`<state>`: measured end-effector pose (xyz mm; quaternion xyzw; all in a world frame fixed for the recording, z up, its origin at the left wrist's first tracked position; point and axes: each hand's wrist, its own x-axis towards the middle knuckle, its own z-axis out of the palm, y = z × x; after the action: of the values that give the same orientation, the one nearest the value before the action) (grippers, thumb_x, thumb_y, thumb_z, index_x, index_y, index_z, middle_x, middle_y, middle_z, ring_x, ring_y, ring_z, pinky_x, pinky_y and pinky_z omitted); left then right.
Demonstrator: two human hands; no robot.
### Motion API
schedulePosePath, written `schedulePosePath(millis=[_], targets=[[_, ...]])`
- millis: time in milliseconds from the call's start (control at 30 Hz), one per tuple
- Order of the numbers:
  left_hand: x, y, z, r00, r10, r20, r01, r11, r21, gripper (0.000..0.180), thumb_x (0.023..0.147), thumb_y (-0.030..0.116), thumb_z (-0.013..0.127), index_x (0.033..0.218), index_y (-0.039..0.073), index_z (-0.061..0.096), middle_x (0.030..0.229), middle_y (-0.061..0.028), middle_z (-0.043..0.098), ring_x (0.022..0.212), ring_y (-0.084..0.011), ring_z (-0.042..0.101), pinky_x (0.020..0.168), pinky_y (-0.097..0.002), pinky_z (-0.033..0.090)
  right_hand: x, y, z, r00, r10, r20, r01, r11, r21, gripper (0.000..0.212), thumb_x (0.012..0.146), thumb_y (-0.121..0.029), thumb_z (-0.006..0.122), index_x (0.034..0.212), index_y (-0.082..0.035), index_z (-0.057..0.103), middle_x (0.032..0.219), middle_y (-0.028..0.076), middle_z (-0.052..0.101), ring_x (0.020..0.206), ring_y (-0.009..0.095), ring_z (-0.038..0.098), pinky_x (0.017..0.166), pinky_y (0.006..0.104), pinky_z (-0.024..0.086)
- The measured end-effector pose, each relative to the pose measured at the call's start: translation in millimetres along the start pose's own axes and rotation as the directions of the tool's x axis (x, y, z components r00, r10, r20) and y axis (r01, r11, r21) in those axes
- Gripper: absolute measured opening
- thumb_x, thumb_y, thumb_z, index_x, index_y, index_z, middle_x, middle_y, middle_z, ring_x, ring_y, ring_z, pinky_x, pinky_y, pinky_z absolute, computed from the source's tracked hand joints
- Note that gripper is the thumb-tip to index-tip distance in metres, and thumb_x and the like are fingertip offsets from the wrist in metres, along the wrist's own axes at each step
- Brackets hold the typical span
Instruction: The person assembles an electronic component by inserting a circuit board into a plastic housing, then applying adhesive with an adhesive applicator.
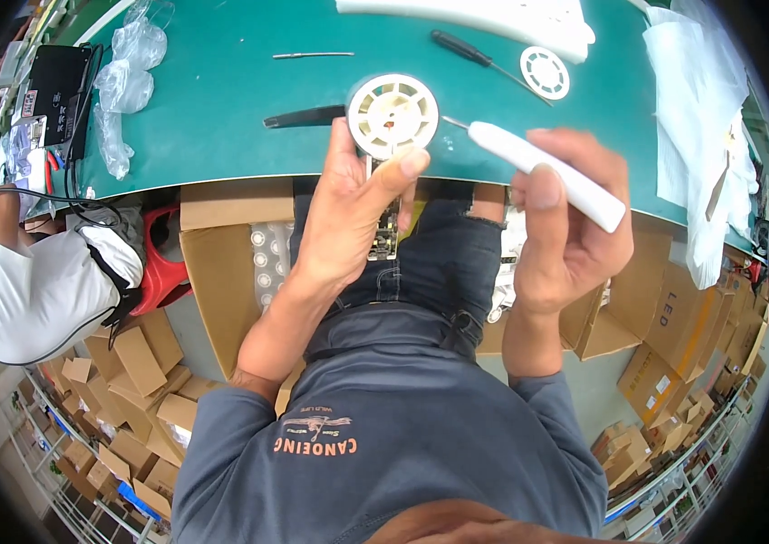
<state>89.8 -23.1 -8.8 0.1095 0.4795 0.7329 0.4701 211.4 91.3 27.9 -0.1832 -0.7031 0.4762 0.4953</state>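
Observation:
My left hand grips a white round slotted housing by its lower edge, thumb on its front, just past the near edge of the green table. A narrow circuit board hangs below the housing, partly hidden by my fingers. In my right hand is a white pen-shaped electric screwdriver, held between thumb and fingers. Its thin metal tip points left at the housing and stays a short gap away from it. Behind my left hand a flat black tapered piece lies on the table.
On the green table lie a metal rod, a black-handled screwdriver and a white slotted disc. Clear plastic bags sit left, white sheeting right. An open carton stands beside my legs; another person sits left.

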Motion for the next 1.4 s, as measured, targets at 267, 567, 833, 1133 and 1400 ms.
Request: schedulePosePath(millis=[267,567,833,1133,1400], targets=[[-0.5,-4.5,-1.3,0.999,0.033,-0.019,-0.034,0.999,-0.043,0.044,0.092,0.012,0.072,0.122,0.005,0.041,0.104,-0.0057,0.059,0.065,-0.0088,0.056,0.049,-0.0234,0.047,-7.6,0.6,0.6,0.999,-0.04,0.031,0.04,0.999,0.017,0.02,0.088,0.002,0.067,0.106,0.011,0.063,0.093,0.016,0.069,0.069,0.016,0.059,0.06,0.0272,0.047],[-3.7,-9.1,8.5,0.989,0.132,-0.066,-0.134,0.991,-0.03,0.039,0.094,0.01,0.07,0.118,0.006,0.04,0.103,-0.0074,0.06,0.067,-0.0091,0.057,0.051,-0.023,0.047,-4.0,1.2,16.7,0.935,-0.317,0.157,0.337,0.934,-0.119,0.028,0.082,-0.002,0.078,0.106,0.007,0.066,0.089,0.015,0.071,0.065,0.024,0.064,0.054,0.0312,0.051],[-4.4,-10.8,6.2,0.986,0.157,-0.061,-0.159,0.987,-0.034,0.037,0.095,0.009,0.067,0.119,0.005,0.039,0.103,-0.0079,0.061,0.067,-0.0091,0.057,0.052,-0.0225,0.047,-3.4,2.3,27.4,0.915,-0.37,0.16,0.394,0.905,-0.159,0.031,0.078,-0.002,0.081,0.105,0.005,0.065,0.085,0.013,0.068,0.063,0.024,0.063,0.052,0.0302,0.05],[-7.8,-14.8,1.5,0.987,0.16,-0.003,-0.159,0.983,-0.095,0.037,0.096,0.005,0.064,0.123,0.004,0.038,0.112,-0.0093,0.061,0.084,-0.0111,0.062,0.065,-0.0245,0.053,-2.2,-3.9,27.0,0.897,-0.342,0.281,0.408,0.884,-0.227,0.025,0.084,0.001,0.075,0.104,0.009,0.064,0.088,0.016,0.07,0.067,0.025,0.066,0.056,0.0317,0.052],[-7.6,-15.2,0.5,0.983,0.183,-0.001,-0.181,0.975,-0.126,0.042,0.096,0.0,0.061,0.131,0.003,0.037,0.127,-0.0102,0.057,0.118,-0.0144,0.057,0.102,-0.0309,0.046,-0.2,-3.4,32.6,0.893,-0.338,0.297,0.414,0.875,-0.251,0.025,0.082,0.0,0.076,0.102,0.008,0.064,0.087,0.015,0.069,0.064,0.026,0.064,0.053,0.0325,0.051]])
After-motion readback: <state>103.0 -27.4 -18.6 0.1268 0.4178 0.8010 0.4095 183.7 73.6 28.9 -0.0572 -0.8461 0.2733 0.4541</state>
